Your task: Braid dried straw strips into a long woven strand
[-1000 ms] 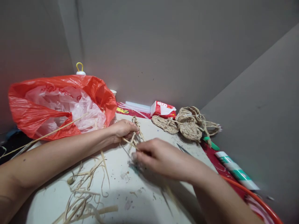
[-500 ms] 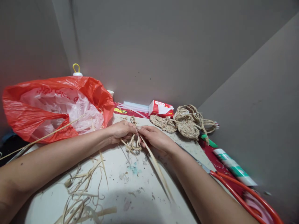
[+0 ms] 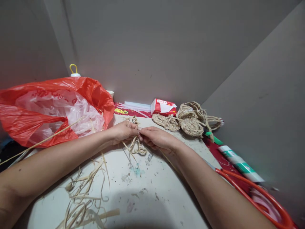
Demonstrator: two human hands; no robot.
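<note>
Near the middle of the table, my left hand [image 3: 126,131] is closed on a small braided straw piece [image 3: 140,149]. Part of this piece shows above the fingers and a looped end hangs below. My right hand [image 3: 158,138] meets it with thumb and fingertips pinched together on a straw strip [image 3: 168,159], whose length runs out beneath the palm and is mostly hidden by the wrist. The fingertips of both hands touch, and they cover the spot where strip and braid come together. A thin straw end sticks out below my left hand.
Loose straw scraps [image 3: 88,190] litter the table's [image 3: 133,203] front left. A red plastic bag [image 3: 54,127] stands at left. Behind are a tissue pack [image 3: 164,107] and woven straw pieces [image 3: 190,122]. Orange-handled scissors [image 3: 252,187] and a green-white tube [image 3: 240,163] lie right.
My right hand, first apart and pulling below the braid, has come up to meet my left fingertips. The pale strip that trailed toward the front is now mostly behind my right wrist.
</note>
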